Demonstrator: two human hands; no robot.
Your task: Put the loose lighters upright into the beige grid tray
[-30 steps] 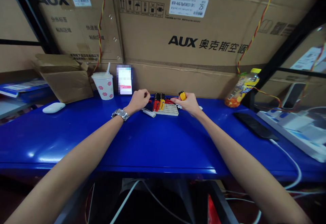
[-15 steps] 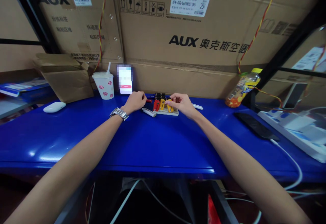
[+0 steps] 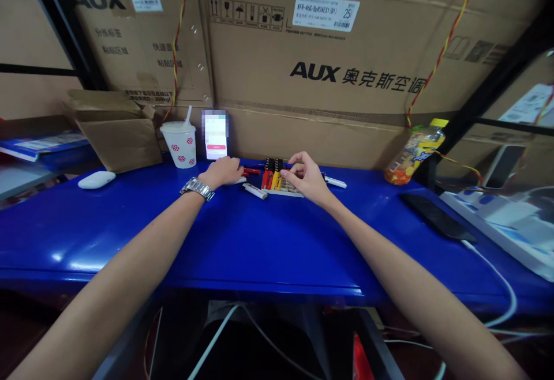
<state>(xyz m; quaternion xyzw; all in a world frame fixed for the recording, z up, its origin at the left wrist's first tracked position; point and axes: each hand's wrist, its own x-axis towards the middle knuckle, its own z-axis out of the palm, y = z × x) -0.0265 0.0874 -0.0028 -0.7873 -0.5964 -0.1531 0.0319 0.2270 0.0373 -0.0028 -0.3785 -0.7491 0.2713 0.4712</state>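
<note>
My left hand (image 3: 222, 172), with a metal watch on its wrist, is over the left side of the small group, fingers curled downward and their tips hidden. A white stick-like piece (image 3: 236, 181) shows just beneath its fingers; whether it is gripped is unclear. My right hand (image 3: 306, 179) hovers over the right part of a pale slotted tray (image 3: 285, 192), thumb and fingers apart. In the tray stand red (image 3: 267, 179) and yellow (image 3: 276, 179) slim pieces with black tops. Red pieces (image 3: 251, 171) and a white printed stick (image 3: 255, 190) lie to the tray's left.
A lit phone (image 3: 215, 135) and a paper cup with straw (image 3: 180, 146) stand behind my left hand. Farther right are another white stick (image 3: 336, 182), a drink bottle (image 3: 413, 152), a dark phone (image 3: 435, 215) and a power strip (image 3: 502, 230). Cardboard boxes (image 3: 346, 109) line the back.
My right hand has opened, and the yellow piece it was pinching no longer shows between its fingers. My left hand has moved slightly left, over the white piece.
</note>
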